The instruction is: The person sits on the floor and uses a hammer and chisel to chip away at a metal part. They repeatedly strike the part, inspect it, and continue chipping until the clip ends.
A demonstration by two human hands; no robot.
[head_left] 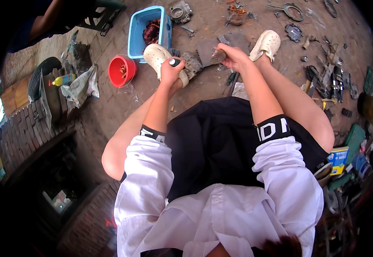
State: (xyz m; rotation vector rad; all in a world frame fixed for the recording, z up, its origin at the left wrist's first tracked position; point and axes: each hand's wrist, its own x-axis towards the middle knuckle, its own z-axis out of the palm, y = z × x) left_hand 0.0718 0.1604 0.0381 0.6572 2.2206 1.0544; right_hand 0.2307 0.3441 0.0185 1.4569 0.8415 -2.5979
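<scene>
Head view: my left grip (169,73) wraps a dark, round-ended handle (174,62), seen near end-on, long axis toward the camera. Blocky grey metal part (192,65) sits low, just right of that fist, beside a dark flat slab (208,46); left hand nearer, part's long axis unclear. My right grip (234,58) pinches a small grey-brown piece (219,55), kind unclear. Both forearms reach forward, hands low between cream clogs (267,44).

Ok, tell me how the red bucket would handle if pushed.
The red bucket looks thin-walled, so it may flex slightly. Holding some loose scraps inside, it is probably fairly light. Standing upright, it would likely slide rather than roll.
</scene>
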